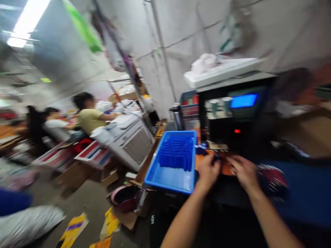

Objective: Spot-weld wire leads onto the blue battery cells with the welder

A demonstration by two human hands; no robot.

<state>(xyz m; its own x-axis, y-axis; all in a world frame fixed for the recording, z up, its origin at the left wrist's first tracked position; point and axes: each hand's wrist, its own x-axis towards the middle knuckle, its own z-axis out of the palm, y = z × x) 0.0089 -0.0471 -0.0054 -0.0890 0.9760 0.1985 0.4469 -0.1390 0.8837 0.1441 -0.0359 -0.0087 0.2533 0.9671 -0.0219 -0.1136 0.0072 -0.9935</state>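
Note:
My left hand is at the front of a dark machine, its fingers bent around a small dark blue piece that is blurred. Just right of it, my right hand has thumb and fingers pressed together over an orange surface; what they hold is too small and smeared to name. Beside my left hand stands a light blue tray with several dark blue pieces lined up in rows. More small blue pieces lie between the tray and the machine.
The machine carries a lit blue screen and a white foam lid. A metal flask stands behind the tray. A grey cooler and seated people are at left. Dark red items lie to the right.

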